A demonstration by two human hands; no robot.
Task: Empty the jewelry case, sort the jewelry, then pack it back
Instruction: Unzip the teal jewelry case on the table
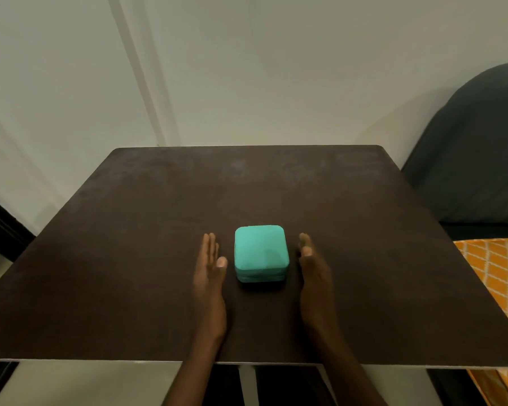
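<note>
The teal jewelry case point(260, 253) sits shut at the middle of the dark tabletop point(129, 230), a little toward my edge, with its seam facing me at six o'clock. My left hand point(210, 273) stands on edge at the case's nine o'clock and my right hand point(313, 271) at its three o'clock, both just beside it and not touching. My fingers point(208, 247) are straight and together on both sides, thumbs up, holding nothing.

As I judge it, the step in hand is taking hold of the case so I can open it; nothing has come out yet. To do it well I should close in evenly from both sides so the case doesn't skid, pin the lower half down with one hand, and work the seam with the other. I can't tell where a zipper pull or clasp sits, so I'd feel along the seam first. I'd lift the lid slowly, keeping the base flat, since loose pieces inside could spill or tangle.
</note>
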